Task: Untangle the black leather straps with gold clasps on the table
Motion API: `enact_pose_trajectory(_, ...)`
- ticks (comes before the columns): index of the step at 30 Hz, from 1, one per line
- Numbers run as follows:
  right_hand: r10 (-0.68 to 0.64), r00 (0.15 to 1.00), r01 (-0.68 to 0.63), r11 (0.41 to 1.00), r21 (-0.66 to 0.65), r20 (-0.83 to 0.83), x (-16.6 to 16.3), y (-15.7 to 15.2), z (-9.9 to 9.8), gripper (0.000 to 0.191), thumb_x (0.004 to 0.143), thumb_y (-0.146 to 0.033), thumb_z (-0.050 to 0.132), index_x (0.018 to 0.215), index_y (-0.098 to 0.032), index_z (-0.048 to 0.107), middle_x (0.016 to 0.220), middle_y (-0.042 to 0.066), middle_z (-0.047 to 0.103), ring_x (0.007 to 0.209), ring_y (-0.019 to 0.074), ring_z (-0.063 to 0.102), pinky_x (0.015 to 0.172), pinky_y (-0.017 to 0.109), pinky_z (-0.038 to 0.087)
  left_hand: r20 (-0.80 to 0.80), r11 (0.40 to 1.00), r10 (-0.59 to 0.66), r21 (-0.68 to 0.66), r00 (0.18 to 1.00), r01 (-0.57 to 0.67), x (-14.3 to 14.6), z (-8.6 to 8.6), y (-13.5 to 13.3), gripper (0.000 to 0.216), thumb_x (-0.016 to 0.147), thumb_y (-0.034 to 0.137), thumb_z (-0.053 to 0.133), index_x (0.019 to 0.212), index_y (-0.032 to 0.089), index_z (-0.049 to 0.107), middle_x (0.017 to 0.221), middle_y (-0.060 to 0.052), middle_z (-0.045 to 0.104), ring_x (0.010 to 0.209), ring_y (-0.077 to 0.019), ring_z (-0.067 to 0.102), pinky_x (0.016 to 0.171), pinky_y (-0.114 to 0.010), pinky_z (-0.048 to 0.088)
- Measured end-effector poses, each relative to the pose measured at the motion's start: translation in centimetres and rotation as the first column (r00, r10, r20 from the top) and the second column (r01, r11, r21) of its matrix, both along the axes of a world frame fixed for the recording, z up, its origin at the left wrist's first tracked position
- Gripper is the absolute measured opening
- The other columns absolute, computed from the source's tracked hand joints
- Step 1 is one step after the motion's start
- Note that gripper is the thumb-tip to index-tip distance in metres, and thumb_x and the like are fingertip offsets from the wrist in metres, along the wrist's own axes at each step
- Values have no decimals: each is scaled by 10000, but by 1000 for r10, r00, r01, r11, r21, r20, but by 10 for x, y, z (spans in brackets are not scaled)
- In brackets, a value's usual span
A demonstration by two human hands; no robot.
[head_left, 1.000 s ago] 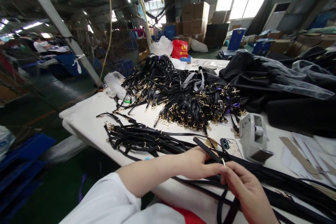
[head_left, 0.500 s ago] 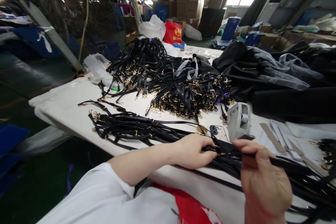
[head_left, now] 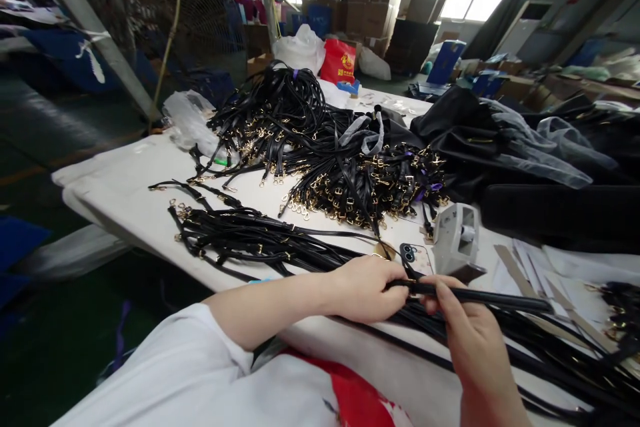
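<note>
Left hand [head_left: 370,290] bare, no rings or glove seen. Right hand [head_left: 473,340] likewise bare. Left forearm uncovered up to short white sleeve [head_left: 185,367]. Garment white at shoulder, red printed patch [head_left: 350,390] on chest.

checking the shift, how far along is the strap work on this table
Hard to count, but two heaps of black straps with gold clasps lie at the far side, apparently handled. In hand: the left hand and right hand pinch one black strap between them. A loose spread of straps on the white table and under the hands looks left.
</note>
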State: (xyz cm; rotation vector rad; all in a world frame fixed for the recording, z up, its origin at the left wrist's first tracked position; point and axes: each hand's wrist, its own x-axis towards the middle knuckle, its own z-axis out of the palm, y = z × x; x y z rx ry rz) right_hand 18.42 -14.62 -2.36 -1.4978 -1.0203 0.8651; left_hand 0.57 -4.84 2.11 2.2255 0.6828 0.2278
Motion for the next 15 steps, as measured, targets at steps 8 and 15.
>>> enact_pose_trajectory(8, -170, 985, 169, 985, -21, -28, -1, -2, -11, 392, 866, -555, 619, 842, -178, 722, 860, 62, 703, 909, 250, 628, 889, 351, 450, -41, 998, 5, -58, 999, -8, -3, 6, 3, 183, 825, 257, 526, 911, 203, 679, 784, -16, 680, 696, -164, 587, 602, -233, 411)
enact_pose_trajectory(15, -258, 958, 270, 959, 90, -127, -9, -6, -9, 385, 889, -530, 603, 964, -167, 707, 753, 46, 689, 766, 218, 634, 821, 352, 483, 21, 995, 4, -96, 1000, -2, -2, 1, 8, 200, 862, 244, 502, 942, 192, 678, 856, -21, 698, 765, -164, 598, 668, -234, 432)
